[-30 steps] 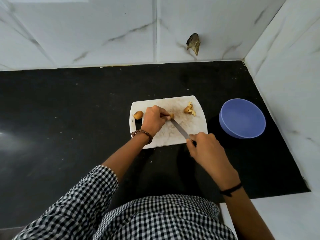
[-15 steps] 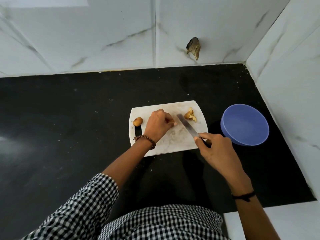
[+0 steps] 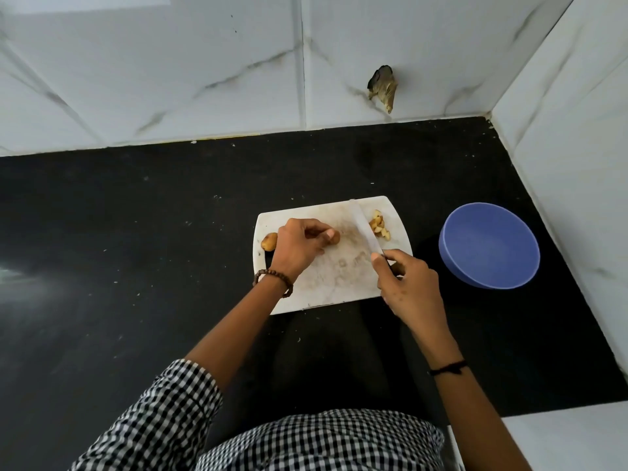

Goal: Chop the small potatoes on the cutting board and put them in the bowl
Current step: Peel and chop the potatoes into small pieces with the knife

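Observation:
A white cutting board (image 3: 339, 280) lies on the black counter. My left hand (image 3: 299, 246) pinches a small potato (image 3: 334, 236) at the board's middle. A whole small potato (image 3: 269, 241) sits at the board's left edge, partly hidden by that hand. My right hand (image 3: 406, 283) grips a knife (image 3: 365, 229); its blade points away from me and lies against a pile of chopped potato pieces (image 3: 380, 226) at the board's far right. A blue bowl (image 3: 489, 246) stands to the right of the board, with nothing visible inside it.
White marble-patterned walls close the counter (image 3: 136, 249) at the back and on the right. A brown broken patch (image 3: 382, 86) marks the back wall. A white surface (image 3: 560, 440) adjoins the counter at the near right.
The knife left the potato under my left hand and swung right, over to the pile of chopped pieces. My left hand stayed on its potato.

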Motion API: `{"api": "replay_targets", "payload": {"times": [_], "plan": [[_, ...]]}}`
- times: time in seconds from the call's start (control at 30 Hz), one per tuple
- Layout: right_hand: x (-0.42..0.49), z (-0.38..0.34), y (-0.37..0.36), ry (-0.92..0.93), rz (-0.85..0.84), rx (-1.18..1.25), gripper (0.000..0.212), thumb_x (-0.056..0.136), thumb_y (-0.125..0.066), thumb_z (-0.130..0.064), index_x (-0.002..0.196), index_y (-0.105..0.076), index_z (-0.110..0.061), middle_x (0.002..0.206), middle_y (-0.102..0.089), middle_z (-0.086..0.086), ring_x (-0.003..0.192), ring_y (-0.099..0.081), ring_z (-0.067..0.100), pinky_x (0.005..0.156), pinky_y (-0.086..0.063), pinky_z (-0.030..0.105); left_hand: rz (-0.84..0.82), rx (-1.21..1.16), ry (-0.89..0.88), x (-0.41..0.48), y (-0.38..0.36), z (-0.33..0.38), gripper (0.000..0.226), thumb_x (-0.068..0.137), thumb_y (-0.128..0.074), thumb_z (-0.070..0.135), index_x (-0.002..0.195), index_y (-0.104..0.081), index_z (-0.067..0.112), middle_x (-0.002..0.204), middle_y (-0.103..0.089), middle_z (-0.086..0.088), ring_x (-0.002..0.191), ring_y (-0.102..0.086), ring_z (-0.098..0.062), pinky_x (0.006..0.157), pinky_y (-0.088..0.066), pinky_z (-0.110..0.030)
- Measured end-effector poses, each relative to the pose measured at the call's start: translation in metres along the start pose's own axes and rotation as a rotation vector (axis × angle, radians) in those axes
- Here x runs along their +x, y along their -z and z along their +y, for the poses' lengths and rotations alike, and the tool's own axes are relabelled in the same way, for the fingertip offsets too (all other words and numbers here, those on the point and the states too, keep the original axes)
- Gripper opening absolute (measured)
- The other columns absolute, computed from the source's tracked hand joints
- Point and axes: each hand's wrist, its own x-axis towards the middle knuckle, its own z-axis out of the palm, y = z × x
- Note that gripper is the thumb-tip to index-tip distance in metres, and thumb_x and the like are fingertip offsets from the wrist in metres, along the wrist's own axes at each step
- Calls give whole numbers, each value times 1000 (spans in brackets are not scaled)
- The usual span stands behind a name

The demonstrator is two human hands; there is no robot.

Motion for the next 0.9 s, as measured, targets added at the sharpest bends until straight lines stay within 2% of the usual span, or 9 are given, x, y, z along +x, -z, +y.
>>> {"api": "replay_targets", "payload": {"times": [0.03, 0.1, 0.2, 0.33, 0.47, 0.53, 0.6, 0.73, 0.9], "plan": [[4, 1, -5, 5, 9, 18, 28, 93, -58, -51, 94, -67, -24, 75, -66, -2, 68, -65, 14, 65, -59, 41, -13, 0, -2, 0, 1, 0, 13, 87, -69, 20, 96, -74, 12, 88, -74, 2, 84, -70, -8, 73, -59, -25], [12, 1, -16, 31, 21, 14, 26, 89, -66, -48, 94, -64, -23, 80, -65, -6, 74, -64, 9, 66, -56, 28, -31, -1, 8, -1, 3, 0, 13, 88, -68, 19, 97, -73, 11, 90, -74, 1, 86, -70, -9, 72, -59, -22], [28, -5, -31, 84, 14, 5, 26, 86, -74, -38, 98, -58, -21, 83, -60, -8, 78, -59, 2, 64, -42, 9, -46, -1, 17, -2, 5, -1, 13, 88, -68, 17, 98, -73, 10, 92, -74, -1, 86, -70, -9, 69, -57, -19], [47, -13, -45, 140, -61, 16, 33, 85, -76, -33, 106, -54, -21, 82, -55, -7, 76, -56, 5, 62, -41, 12, -42, 11, -4, -5, 7, 2, 11, 88, -68, 14, 96, -73, 10, 86, -74, -1, 82, -71, -11, 68, -54, -13], [57, -14, -53, 177, -124, 15, 30, 86, -75, -29, 105, -54, -18, 87, -59, -8, 80, -59, 7, 70, -50, 22, -22, 138, -68, -8, 8, 5, 11, 88, -67, 14, 97, -74, 15, 85, -72, 7, 75, -65, 4, 62, -44, -1], [58, -12, -55, 175, -131, 13, 30, 86, -75, -28, 105, -54, -19, 86, -59, -10, 80, -59, 5, 70, -49, 19, 8, 210, -99, -8, 9, 3, 12, 88, -67, 13, 97, -75, 14, 87, -72, 7, 75, -62, 7, 63, -43, 1], [59, -10, -56, 150, -122, 26, 33, 85, -77, -30, 105, -54, -19, 88, -60, -9, 81, -60, 5, 71, -46, 15, 53, 268, -145, -9, 9, 2, 12, 88, -67, 10, 97, -74, 13, 90, -72, 4, 78, -63, 3, 69, -46, -2], [57, -6, -55, 136, -64, 34, 34, 85, -77, -28, 107, -53, -20, 87, -59, -14, 83, -58, 0, 73, -43, 10, 129, 425, -254, -9, 11, -3, 13, 87, -67, 9, 99, -72, 12, 94, -71, 0, 86, -64, -9, 80, -54, -22], [55, -8, -52, 160, -51, -29, 31, 85, -76, -26, 104, -52, -22, 84, -55, -19, 79, -53, -10, 68, -36, 4, 159, 602, -313, -7, 14, -12, 13, 88, -66, 13, 99, -72, 17, 92, -66, 4, 79, -61, -10, 71, -56, -34]]}}
